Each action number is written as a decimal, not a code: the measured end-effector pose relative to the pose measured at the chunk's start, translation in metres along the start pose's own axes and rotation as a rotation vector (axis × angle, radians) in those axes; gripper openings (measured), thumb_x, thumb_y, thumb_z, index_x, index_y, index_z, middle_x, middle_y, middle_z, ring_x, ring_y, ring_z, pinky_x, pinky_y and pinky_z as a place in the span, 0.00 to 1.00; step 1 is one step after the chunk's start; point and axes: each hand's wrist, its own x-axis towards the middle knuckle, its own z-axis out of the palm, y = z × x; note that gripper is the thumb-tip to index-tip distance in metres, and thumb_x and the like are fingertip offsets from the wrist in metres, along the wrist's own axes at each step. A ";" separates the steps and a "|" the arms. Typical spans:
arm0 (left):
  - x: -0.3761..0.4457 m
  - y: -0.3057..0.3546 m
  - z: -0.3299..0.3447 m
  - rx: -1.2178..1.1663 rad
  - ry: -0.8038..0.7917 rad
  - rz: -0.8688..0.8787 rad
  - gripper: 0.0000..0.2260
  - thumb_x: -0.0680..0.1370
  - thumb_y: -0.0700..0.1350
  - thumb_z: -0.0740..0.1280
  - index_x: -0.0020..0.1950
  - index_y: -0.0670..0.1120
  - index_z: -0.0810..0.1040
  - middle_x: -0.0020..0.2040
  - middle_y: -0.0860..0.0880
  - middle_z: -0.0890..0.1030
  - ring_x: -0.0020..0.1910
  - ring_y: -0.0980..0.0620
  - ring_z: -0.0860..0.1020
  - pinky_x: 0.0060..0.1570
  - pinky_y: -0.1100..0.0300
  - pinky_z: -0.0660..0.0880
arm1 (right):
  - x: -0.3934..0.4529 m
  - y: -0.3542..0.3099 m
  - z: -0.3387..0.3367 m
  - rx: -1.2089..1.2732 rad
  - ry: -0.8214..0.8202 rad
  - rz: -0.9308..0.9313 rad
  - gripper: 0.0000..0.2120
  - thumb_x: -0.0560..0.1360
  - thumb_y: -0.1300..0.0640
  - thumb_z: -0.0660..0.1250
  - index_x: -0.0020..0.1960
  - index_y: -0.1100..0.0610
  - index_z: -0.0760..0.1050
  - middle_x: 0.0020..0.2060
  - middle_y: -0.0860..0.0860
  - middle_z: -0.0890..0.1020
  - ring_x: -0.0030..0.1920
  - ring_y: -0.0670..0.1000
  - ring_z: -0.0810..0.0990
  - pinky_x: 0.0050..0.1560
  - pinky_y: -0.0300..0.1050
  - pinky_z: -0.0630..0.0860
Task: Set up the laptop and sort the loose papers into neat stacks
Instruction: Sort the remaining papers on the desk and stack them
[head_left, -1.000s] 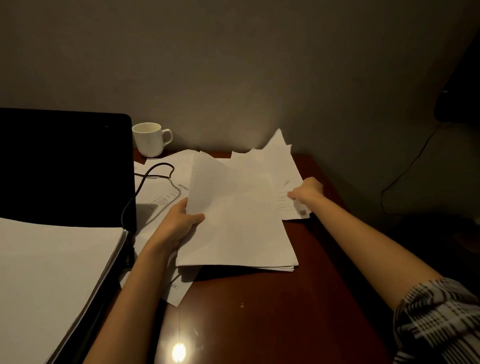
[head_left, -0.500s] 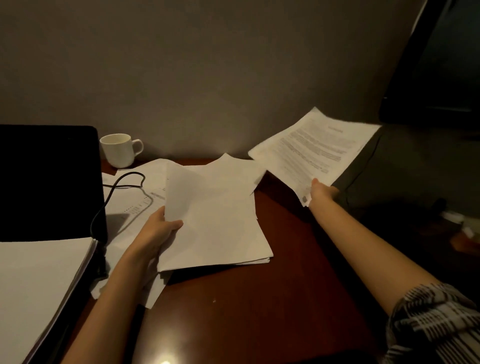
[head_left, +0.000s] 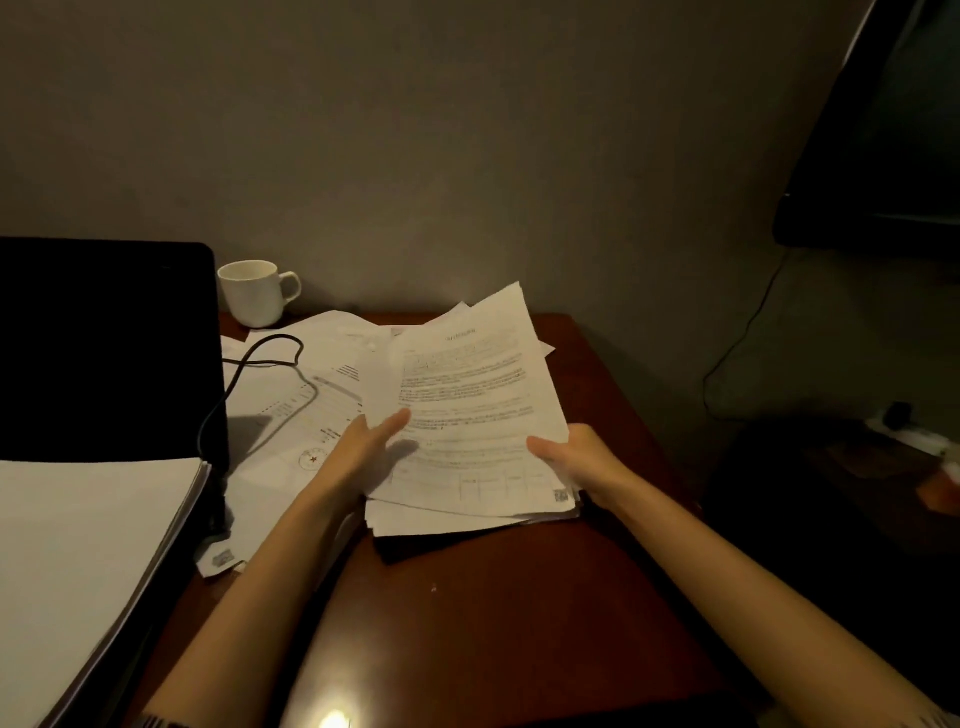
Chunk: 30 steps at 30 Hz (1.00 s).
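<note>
White sheets of paper covered much of a dark reddish-brown wooden desk (head_left: 493, 613) seen from above in dim light. Near the middle, a person held an uneven stack of papers (head_left: 467, 509), its lower edge close to the desk and its far end fanned out toward the wall. The top sheet (head_left: 478, 410) carried lines of printed text, a small table near the bottom and a square code at its lower right corner.

The left hand (head_left: 358, 452) lay against the stack's left edge, its fingers (head_left: 389, 421) spread loosely open, with the thumb resting on the top sheet. The right hand (head_left: 582, 457) gripped the stack's right edge, thumb on top and the other fingers hidden beneath the paper. Both forearms were bare.

To the left of the stack, more loose papers (head_left: 291, 415) lay scattered flat on the desk; one bore a round red stamp with a star. A black cable (head_left: 244, 374) looped across them. Behind them, near the wall, stood a white mug (head_left: 254, 291) with its handle to the right.

At the far left stood a black laptop (head_left: 104, 343) with its dark screen upright. A thick, neat pile of blank white sheets (head_left: 88, 561) lay in front of the screen, covering the place where the keyboard would be.
</note>
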 end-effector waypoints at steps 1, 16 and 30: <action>0.000 -0.003 0.001 0.060 0.023 0.029 0.11 0.76 0.38 0.67 0.55 0.51 0.76 0.57 0.50 0.80 0.59 0.45 0.78 0.54 0.52 0.77 | -0.002 -0.001 0.000 -0.039 -0.028 -0.027 0.16 0.77 0.60 0.66 0.64 0.61 0.74 0.59 0.54 0.80 0.53 0.51 0.81 0.43 0.39 0.79; -0.020 0.031 0.003 0.013 -0.086 0.508 0.22 0.72 0.44 0.70 0.62 0.57 0.68 0.55 0.57 0.80 0.56 0.59 0.79 0.46 0.63 0.79 | -0.022 -0.038 -0.028 0.297 0.170 -0.437 0.11 0.77 0.61 0.65 0.58 0.54 0.73 0.52 0.49 0.82 0.52 0.48 0.82 0.44 0.42 0.81; -0.016 0.040 0.019 -0.120 0.021 0.513 0.32 0.60 0.66 0.74 0.59 0.53 0.74 0.52 0.58 0.82 0.53 0.58 0.80 0.46 0.62 0.80 | -0.027 -0.040 -0.035 0.374 0.148 -0.468 0.16 0.67 0.51 0.70 0.54 0.51 0.75 0.46 0.47 0.85 0.50 0.51 0.83 0.46 0.46 0.81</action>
